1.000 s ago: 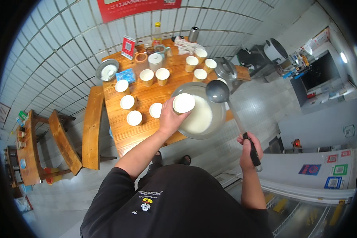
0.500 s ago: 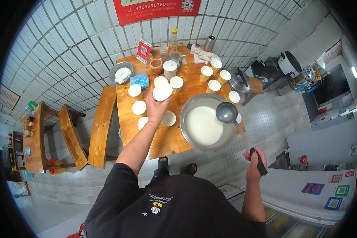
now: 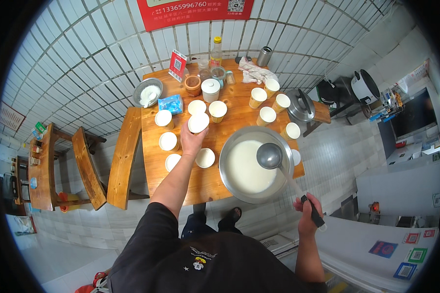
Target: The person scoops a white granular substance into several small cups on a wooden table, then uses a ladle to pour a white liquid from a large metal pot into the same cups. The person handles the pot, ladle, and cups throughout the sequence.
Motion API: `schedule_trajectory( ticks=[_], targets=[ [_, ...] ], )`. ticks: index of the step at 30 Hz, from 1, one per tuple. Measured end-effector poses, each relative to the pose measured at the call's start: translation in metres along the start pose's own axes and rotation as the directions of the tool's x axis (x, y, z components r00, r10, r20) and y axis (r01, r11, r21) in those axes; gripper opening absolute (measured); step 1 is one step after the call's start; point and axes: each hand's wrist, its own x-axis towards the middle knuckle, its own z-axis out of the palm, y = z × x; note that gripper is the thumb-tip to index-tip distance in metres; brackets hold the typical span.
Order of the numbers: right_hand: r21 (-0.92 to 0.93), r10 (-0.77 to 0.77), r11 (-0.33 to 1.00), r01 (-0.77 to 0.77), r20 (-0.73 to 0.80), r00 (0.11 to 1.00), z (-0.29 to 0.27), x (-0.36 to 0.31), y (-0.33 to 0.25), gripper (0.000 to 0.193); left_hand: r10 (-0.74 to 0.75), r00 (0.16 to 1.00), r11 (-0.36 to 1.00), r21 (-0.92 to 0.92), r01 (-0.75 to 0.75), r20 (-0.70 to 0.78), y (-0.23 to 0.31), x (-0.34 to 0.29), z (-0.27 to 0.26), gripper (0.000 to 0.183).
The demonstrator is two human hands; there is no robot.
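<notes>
My left hand [image 3: 192, 141] is closed around a paper cup [image 3: 198, 122] with a white inside, among other cups on the left half of the wooden table. Whether its base touches the tabletop is hidden. My right hand [image 3: 308, 214] grips the black handle of a metal ladle [image 3: 269, 156]. The ladle's bowl hangs over a large steel basin [image 3: 227, 181] of milky white liquid [image 3: 244, 171]. Near my left hand stand several pale cups, among them one cup [image 3: 205, 157] closer to me and another cup [image 3: 217, 111] farther off.
Several yellow-patterned cups [image 3: 258, 97] stand beyond the basin. A lidded white jar [image 3: 210, 90], brown pot [image 3: 192, 86], blue packet [image 3: 171, 104], bowl of white powder [image 3: 149, 93], bottle [image 3: 216, 51] and cloth [image 3: 256, 72] line the back. A lidded pot [image 3: 301, 105] sits at right.
The ladle's bowl has moved from the basin's right rim toward its middle. My left hand keeps the cup, a little closer to me. The whole view has shifted slightly.
</notes>
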Motion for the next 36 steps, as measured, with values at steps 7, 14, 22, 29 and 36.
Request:
schedule_trajectory(
  ticks=[7, 14, 22, 29, 36],
  targets=[
    [0.005, 0.018, 1.0, -0.018, 0.02, 1.0, 0.0, 0.01, 0.007, 0.033, -0.106, 0.992, 0.993, 0.055, 0.102, 0.062, -0.015, 0.006, 0.011, 0.071],
    [0.02, 0.007, 1.0, -0.008, 0.03, 1.0, 0.0, 0.017, 0.011, 0.033, -0.096, 0.991, 0.993, 0.083, 0.089, 0.09, -0.024, 0.005, 0.014, 0.071],
    [0.025, 0.016, 1.0, -0.017, 0.01, 1.0, -0.002, 0.022, 0.014, 0.033, -0.112, 0.978, 0.989, 0.115, 0.093, 0.176, -0.032, 0.011, 0.014, 0.067],
    [0.017, 0.016, 1.0, -0.016, 0.004, 1.0, -0.002, 0.024, 0.014, 0.033, -0.146, 0.96, 0.989, 0.032, 0.142, 0.238, -0.027, 0.009, 0.01, 0.064],
    [0.006, 0.009, 1.0, -0.009, 0.013, 1.0, -0.001, 0.025, 0.014, 0.033, -0.233, 0.926, 0.972, 0.067, 0.223, 0.296, -0.019, 0.006, 0.004, 0.073]
  ],
)
